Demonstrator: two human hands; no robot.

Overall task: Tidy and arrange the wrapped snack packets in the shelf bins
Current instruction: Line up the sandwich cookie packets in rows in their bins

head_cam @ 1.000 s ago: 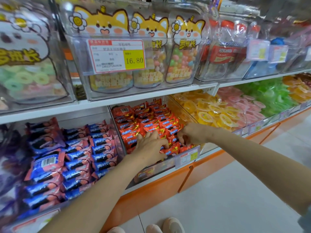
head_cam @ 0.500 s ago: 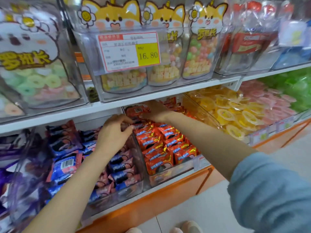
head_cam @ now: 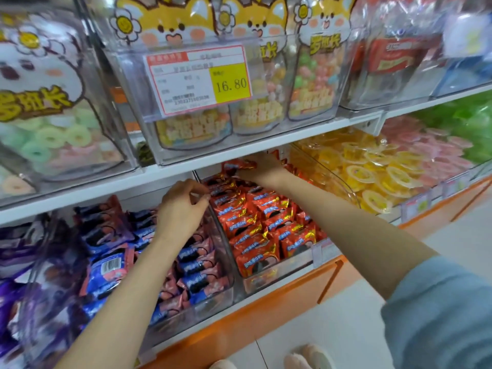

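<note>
Two hands at bin [head_cam: 277, 275] of red packets [head_cam: 255, 251], right hand [head_cam: 263, 170] at its back gripping one red packet [head_cam: 238, 165], left hand [head_cam: 183, 209] curled at bin edge, grip unclear, price tag [head_cam: 198, 79] above reads 16.80

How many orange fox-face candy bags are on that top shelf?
3, side by side in the clear plastic bin: left bag behind the red-and-yellow price tag, middle bag, right bag. Others may hide behind.
</note>
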